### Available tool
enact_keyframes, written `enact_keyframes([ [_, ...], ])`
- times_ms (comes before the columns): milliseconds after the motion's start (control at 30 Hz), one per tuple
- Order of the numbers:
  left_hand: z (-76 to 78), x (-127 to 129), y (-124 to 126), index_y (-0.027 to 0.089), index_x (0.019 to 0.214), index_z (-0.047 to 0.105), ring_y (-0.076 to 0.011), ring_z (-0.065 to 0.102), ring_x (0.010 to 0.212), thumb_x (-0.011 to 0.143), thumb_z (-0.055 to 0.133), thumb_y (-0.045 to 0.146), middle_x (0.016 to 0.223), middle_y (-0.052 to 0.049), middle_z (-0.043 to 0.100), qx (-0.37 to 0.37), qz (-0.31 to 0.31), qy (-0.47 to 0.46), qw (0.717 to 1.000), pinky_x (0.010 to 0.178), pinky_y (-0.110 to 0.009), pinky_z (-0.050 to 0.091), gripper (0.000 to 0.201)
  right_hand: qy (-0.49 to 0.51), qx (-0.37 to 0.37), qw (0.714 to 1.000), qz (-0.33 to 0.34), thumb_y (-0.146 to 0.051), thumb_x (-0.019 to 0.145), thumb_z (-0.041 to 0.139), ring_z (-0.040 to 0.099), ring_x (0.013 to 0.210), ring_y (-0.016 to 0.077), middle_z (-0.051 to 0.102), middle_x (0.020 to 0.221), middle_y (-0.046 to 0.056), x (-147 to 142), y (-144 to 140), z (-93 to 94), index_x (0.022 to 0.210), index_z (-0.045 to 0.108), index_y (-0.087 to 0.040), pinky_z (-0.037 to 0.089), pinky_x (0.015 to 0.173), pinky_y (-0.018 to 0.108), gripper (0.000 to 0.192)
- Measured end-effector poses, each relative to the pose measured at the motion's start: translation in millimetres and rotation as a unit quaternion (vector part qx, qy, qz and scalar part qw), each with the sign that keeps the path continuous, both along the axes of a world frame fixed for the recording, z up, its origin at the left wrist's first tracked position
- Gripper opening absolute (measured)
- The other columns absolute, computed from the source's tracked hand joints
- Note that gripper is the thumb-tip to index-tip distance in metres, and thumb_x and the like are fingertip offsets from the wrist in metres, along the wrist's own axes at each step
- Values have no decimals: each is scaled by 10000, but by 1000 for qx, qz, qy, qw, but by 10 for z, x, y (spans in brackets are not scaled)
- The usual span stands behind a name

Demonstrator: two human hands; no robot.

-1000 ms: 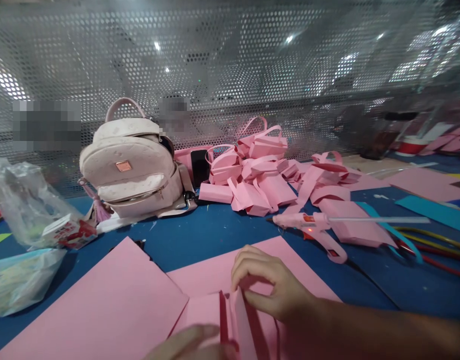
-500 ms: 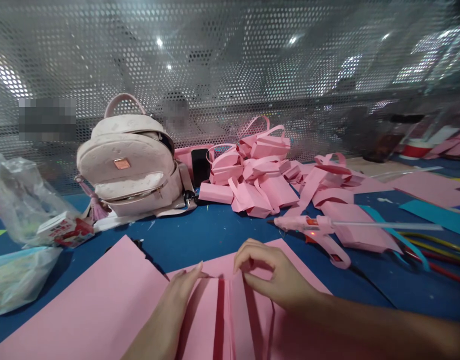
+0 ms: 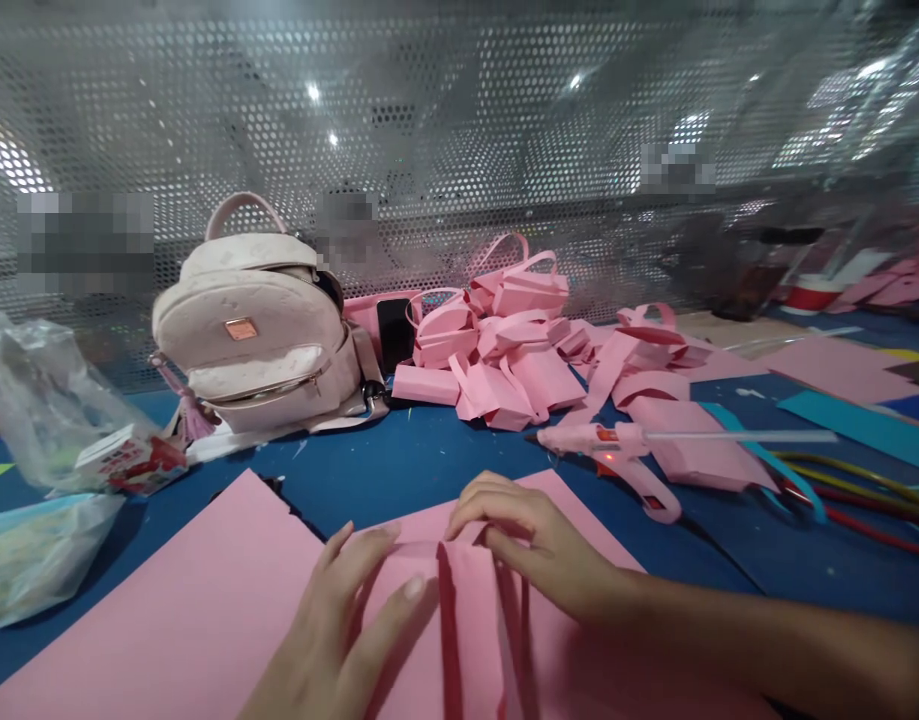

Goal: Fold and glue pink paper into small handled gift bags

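Observation:
A folded pink paper piece (image 3: 459,620) with upright creases lies on larger pink sheets (image 3: 181,620) at the near edge of the blue table (image 3: 399,460). My left hand (image 3: 346,620) lies flat on its left part, fingers spread. My right hand (image 3: 534,545) pinches the top edge of a raised fold with thumb and fingers.
A pale pink backpack (image 3: 260,320) stands at the back left, a black phone (image 3: 393,335) beside it. A heap of pink paper bags (image 3: 519,340) lies behind. A pink glue gun (image 3: 624,450) rests to the right, near coloured strips (image 3: 841,480). Plastic bags (image 3: 39,470) sit at left.
My left hand has come up from the bottom edge and now presses flat on the folded paper. My right hand keeps its pinch on the fold, shifted slightly left.

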State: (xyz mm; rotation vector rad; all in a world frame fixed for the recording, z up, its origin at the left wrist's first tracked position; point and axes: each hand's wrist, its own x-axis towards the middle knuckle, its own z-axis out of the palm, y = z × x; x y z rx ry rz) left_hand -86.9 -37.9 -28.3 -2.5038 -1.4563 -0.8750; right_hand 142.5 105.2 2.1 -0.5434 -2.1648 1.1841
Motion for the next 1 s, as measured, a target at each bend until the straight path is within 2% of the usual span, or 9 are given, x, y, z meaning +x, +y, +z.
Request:
enact_keyframes([
  [133,-117,-23,21,312,1619,64,-421,350,1464,811,628,718,1619,-195,296,-129,-5,-43,991,1167,-602,342,1066,-37,15,999,17,-188,1004,394,602,982,206,692,983,63,5,-13,59,1033,730,-224,439,890,348,339],
  [300,-304,-24,129,413,1597,71,-414,448,1396,777,737,580,1597,-114,354,-152,-10,-148,977,1099,-568,448,1070,-40,4,999,6,-184,999,415,618,996,209,705,1012,69,4,-34,61,1062,725,-212,444,897,351,318],
  [400,-235,23,115,389,1594,72,-433,469,1370,665,818,504,1544,-133,400,-170,-1,-184,968,1090,-597,441,1197,-26,-1,1000,-4,-204,1003,432,629,1011,210,705,1042,73,9,-30,15,1088,711,-208,453,895,353,292],
  [533,-9,84,17,372,1573,149,-492,419,1384,530,890,372,1519,-179,362,-135,9,-218,966,1053,-630,438,1279,-8,1,1000,5,-240,991,464,633,1019,216,711,1075,71,15,-2,-25,1088,706,-216,453,899,365,262],
  [600,68,103,-6,395,1552,183,-482,415,1385,520,900,375,1494,-168,365,-91,7,-232,969,1059,-619,427,1257,-4,-5,1000,13,-268,974,493,633,1012,223,712,1092,76,13,4,-27,1082,703,-208,455,892,368,244],
  [733,110,129,22,357,1530,258,-424,451,1360,576,866,534,1429,-141,402,-12,14,-287,958,1099,-578,402,1146,-33,-31,999,-2,-263,930,550,627,866,209,705,964,59,2,-21,-55,954,688,-186,481,767,327,160],
  [833,100,134,50,315,1517,297,-399,431,1374,673,827,472,1448,-144,398,8,56,-317,947,1114,-583,400,1009,-51,-41,998,-25,-164,876,553,608,796,187,682,877,28,-1,-45,-98,878,654,-189,483,697,292,104],
  [900,92,122,57,321,1510,303,-395,396,1400,682,840,394,1487,-134,371,8,83,-327,941,1132,-600,381,990,-38,-31,998,-28,-88,827,531,623,934,204,685,1022,43,2,-52,-112,1028,657,-203,505,800,320,264],
  [1000,92,84,60,335,1490,322,-404,332,1441,672,862,367,1523,-119,333,4,106,-326,939,1154,-632,335,980,0,0,999,-47,-21,790,496,552,1204,215,594,1293,65,8,-56,-96,1288,560,-249,462,997,376,551],
])
